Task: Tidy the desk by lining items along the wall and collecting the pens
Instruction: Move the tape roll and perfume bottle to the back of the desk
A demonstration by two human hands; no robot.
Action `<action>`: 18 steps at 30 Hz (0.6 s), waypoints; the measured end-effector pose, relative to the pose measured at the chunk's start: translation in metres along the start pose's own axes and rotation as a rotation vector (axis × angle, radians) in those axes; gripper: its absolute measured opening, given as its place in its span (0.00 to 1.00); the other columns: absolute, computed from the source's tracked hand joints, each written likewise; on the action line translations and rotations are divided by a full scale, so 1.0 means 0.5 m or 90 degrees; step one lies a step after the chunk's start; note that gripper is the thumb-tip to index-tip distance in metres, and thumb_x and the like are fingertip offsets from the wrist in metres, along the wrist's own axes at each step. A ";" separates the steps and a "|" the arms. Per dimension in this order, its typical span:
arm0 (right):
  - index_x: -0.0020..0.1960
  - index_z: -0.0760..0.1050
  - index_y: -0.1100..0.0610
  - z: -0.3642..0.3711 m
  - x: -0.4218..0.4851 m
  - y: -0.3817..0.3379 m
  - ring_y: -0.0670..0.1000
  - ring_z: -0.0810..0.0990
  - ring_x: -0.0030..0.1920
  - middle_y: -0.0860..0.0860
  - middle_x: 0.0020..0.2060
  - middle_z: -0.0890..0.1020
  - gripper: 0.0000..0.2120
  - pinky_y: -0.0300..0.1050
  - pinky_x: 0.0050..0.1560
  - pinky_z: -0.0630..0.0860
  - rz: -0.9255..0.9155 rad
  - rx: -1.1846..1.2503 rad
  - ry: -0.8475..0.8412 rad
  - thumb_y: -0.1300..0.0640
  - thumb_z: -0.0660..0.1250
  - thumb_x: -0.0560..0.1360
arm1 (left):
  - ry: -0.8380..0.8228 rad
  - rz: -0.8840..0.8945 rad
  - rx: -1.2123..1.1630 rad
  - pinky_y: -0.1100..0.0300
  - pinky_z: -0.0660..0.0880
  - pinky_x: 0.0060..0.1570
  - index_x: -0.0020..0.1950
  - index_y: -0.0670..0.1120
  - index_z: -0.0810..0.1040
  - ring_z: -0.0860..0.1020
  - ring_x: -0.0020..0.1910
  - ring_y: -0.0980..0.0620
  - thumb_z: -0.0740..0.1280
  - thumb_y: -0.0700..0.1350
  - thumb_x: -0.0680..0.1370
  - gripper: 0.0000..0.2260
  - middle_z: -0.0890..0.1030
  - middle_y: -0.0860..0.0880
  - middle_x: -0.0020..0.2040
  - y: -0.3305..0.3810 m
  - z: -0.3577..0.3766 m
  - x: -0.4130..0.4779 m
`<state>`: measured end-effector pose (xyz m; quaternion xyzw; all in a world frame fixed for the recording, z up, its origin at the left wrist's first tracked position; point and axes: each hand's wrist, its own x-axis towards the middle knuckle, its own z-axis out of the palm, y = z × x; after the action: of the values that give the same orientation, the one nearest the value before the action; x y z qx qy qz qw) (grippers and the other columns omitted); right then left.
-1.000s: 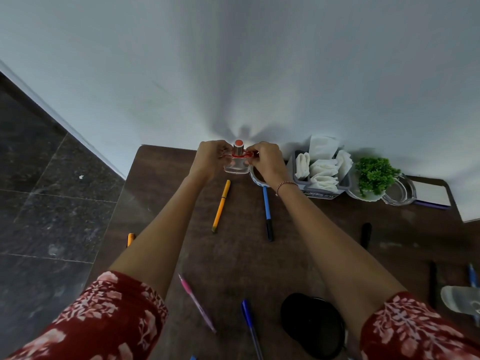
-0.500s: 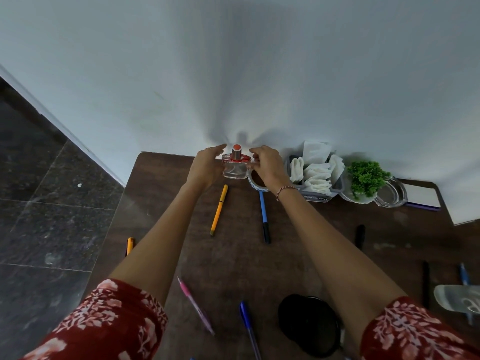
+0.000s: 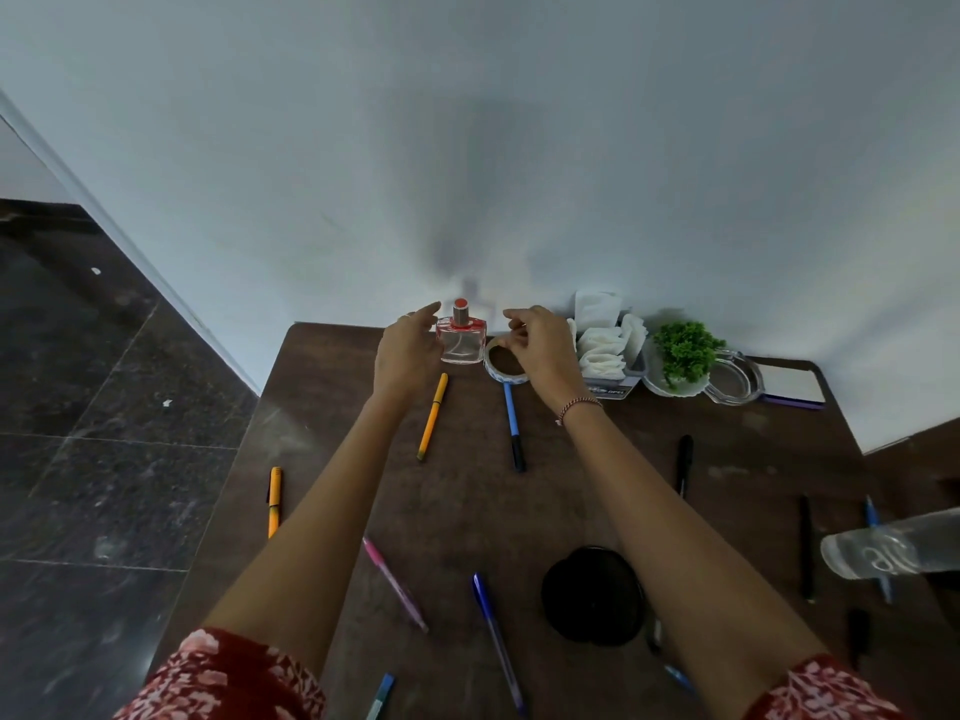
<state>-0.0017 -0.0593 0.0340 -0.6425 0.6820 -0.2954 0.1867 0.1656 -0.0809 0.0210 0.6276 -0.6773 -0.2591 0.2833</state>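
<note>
We have let go of the bottle (image 3: 461,340); it stands upright at the table's (image 3: 332,407) far edge, against the wall. An orange pen (image 3: 274,501) lies by the left edge. Our left hand (image 3: 408,350) hovers close beside the bottle's left, fingers loose and spread, holding nothing. A second orange pen (image 3: 432,417) lies nearer us. Our right hand (image 3: 540,345) hangs over a tape roll (image 3: 511,379), fingers lightly curled, empty. A blue pen (image 3: 512,426) runs toward us from the roll. Tissues (image 3: 602,345), a plant (image 3: 683,348) and a glass dish (image 3: 735,381) line the far edge rightward.
</note>
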 end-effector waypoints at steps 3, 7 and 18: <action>0.63 0.75 0.63 -0.019 -0.038 -0.012 0.53 0.79 0.53 0.58 0.54 0.79 0.17 0.42 0.58 0.76 -0.004 0.013 0.018 0.66 0.67 0.74 | 0.035 -0.002 -0.016 0.52 0.74 0.55 0.69 0.44 0.72 0.77 0.57 0.45 0.66 0.41 0.76 0.20 0.80 0.43 0.57 0.025 -0.017 -0.046; 0.61 0.76 0.62 -0.047 -0.103 -0.023 0.52 0.79 0.52 0.57 0.51 0.80 0.16 0.45 0.57 0.76 -0.010 0.032 0.041 0.64 0.68 0.74 | 0.085 0.027 -0.023 0.54 0.73 0.52 0.64 0.41 0.75 0.78 0.54 0.44 0.63 0.38 0.76 0.16 0.82 0.42 0.52 0.059 -0.031 -0.114; 0.58 0.79 0.60 -0.118 -0.277 -0.019 0.48 0.79 0.45 0.54 0.47 0.82 0.14 0.37 0.49 0.76 -0.019 0.077 0.133 0.64 0.69 0.73 | 0.084 0.042 -0.073 0.55 0.77 0.50 0.62 0.43 0.77 0.80 0.48 0.49 0.66 0.37 0.75 0.15 0.83 0.46 0.49 0.131 -0.005 -0.284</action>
<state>-0.0176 0.0868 0.0676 -0.6056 0.6691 -0.4041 0.1489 0.1285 0.0657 0.0608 0.6031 -0.6618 -0.2463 0.3711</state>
